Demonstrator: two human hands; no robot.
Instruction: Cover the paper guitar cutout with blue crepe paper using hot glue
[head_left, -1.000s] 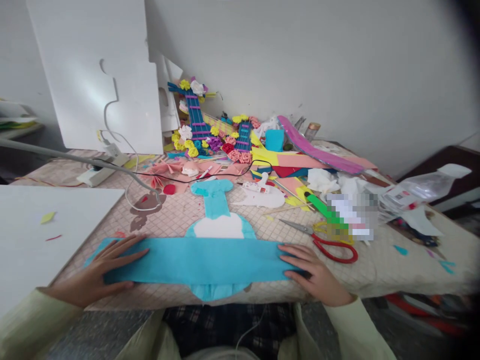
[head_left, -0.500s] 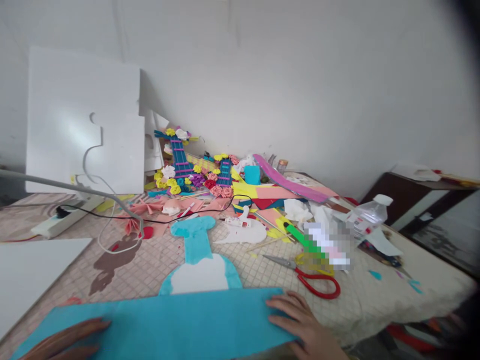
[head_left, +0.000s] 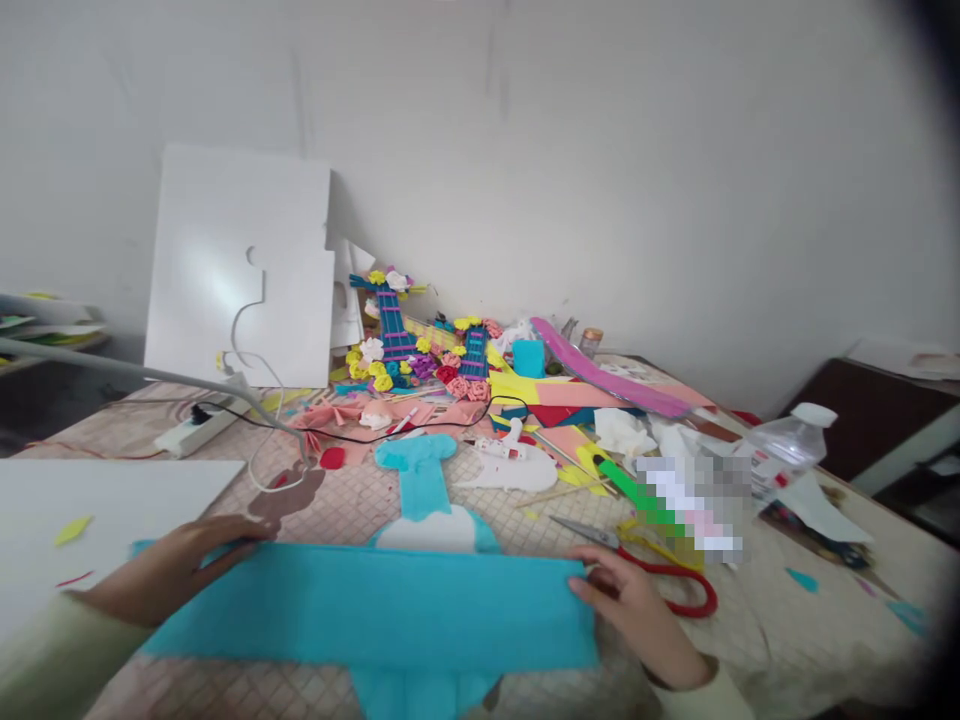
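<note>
A long light-blue felt strip [head_left: 367,607] lies across the near edge of the table. My left hand [head_left: 169,572] rests on its left end with the fingers curled over the top edge. My right hand [head_left: 634,605] presses flat on its right end, fingers stretched out. Under the strip lies a blue and white cut-out shape [head_left: 426,500] whose neck points away from me. Red-handled scissors [head_left: 652,575] lie just beyond my right hand.
A white foam board [head_left: 97,510] lies at the left. More white boards [head_left: 240,270] lean on the wall. A power strip [head_left: 199,425], cables, a glue gun [head_left: 501,447], coloured felt flowers [head_left: 420,350], paper scraps and a plastic bottle [head_left: 787,445] crowd the far and right parts of the table.
The view rose toward the wall and then dipped a little. Both hands stayed on the ends of the blue strip; the left fingers now curl over its edge.
</note>
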